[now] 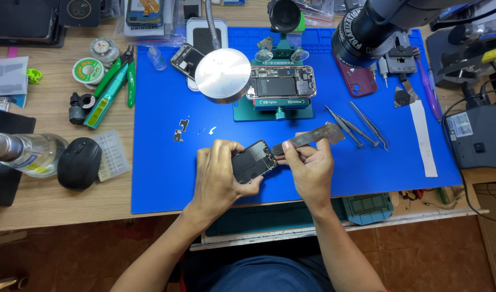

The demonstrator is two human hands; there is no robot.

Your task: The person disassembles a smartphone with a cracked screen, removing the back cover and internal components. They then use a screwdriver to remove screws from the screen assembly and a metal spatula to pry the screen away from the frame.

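Phone panel being pried with a flat metal blade

The left hand (218, 176) is clamping the dark phone panel (253, 161); the right hand (310, 167) is pinching the metal blade (307, 137) against its edge, which likely calls for steady, shallow leverage.

A phone-repair workshop: a blue rubber work mat (161, 178) covers the wooden desk (53, 208), steel tweezers (369, 125) near its right edge.

A blue mat (161, 178) covers the wooden table (59, 203). On it, an opened phone (281, 83) sits clamped in a green holder (275, 111), with tweezers (369, 125) to its right. Left of the mat lie a black mouse (79, 163), a glass bottle (34, 154) and green cutters (110, 89).
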